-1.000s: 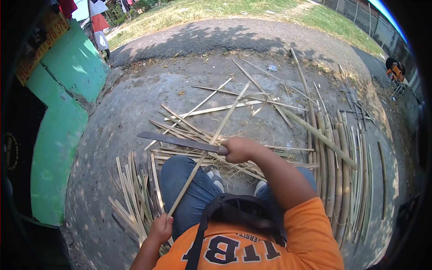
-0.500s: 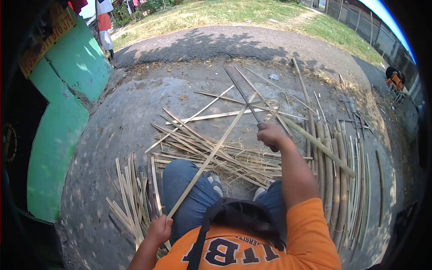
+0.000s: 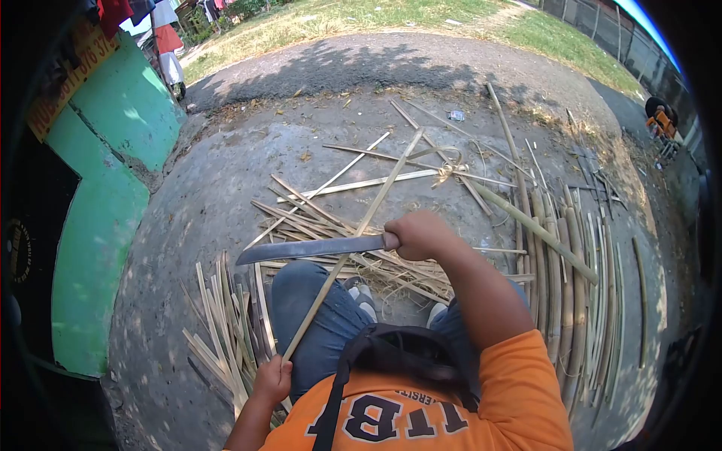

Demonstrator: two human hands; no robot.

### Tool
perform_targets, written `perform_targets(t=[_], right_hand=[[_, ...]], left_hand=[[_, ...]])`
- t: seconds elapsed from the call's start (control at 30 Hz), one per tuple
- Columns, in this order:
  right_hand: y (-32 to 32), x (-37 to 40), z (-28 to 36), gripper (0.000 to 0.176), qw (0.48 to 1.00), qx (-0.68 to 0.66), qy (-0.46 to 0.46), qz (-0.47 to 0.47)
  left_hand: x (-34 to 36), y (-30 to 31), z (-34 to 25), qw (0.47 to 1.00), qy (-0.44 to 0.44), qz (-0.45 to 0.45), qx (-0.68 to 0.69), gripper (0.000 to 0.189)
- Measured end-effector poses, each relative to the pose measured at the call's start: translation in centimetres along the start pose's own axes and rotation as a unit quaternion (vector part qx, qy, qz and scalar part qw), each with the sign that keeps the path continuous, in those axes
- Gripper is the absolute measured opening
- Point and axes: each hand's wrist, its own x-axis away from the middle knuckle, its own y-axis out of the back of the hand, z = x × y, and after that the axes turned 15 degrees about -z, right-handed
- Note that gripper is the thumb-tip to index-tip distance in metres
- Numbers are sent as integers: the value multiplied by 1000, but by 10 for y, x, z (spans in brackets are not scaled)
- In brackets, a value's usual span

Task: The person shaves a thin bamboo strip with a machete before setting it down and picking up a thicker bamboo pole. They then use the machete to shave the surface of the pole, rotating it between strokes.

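Note:
My left hand, low and left beside my knee, is closed round the near end of a long bamboo strip. The strip slants up and away to the right. My right hand grips the handle of a long machete. Its blade points left and lies across the strip, above my left knee. Beneath the blade is a pile of split bamboo strips. Past my right hand, a tied bundle of strips spreads on the ground.
Bamboo poles lie in a row on the right. More split strips are heaped at the left, near a green wall. One thick pole slants across the right side. Grass borders the path ahead.
The machete has swung from pointing away to pointing left, across the strip. My right hand has come down and left. My left hand still holds the strip, nearly in place.

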Motion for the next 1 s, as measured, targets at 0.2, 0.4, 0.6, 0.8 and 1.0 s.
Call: perform_targets(t=[0.2, 0.4, 0.6, 0.8, 1.0], right_hand=[[-40, 3, -127, 24, 934, -56, -319, -152], [-42, 1, -114, 15, 686, -585, -428, -55], [-30, -5, -70, 11, 796, -517, -303, 88], [-18, -1, 17, 24, 995, -100, 4, 21], [-35, -6, -60, 14, 959, 48, 25, -280]], left_hand=[[-8, 10, -6, 999, -4, 19, -38, 40], [-4, 8, -7, 999, 12, 35, -17, 41], [-2, 2, -8, 1000, 9, 18, 1, 42], [1, -1, 0, 999, 20, 22, 29, 44], [4, -10, 16, 998, 15, 4, 59, 45]])
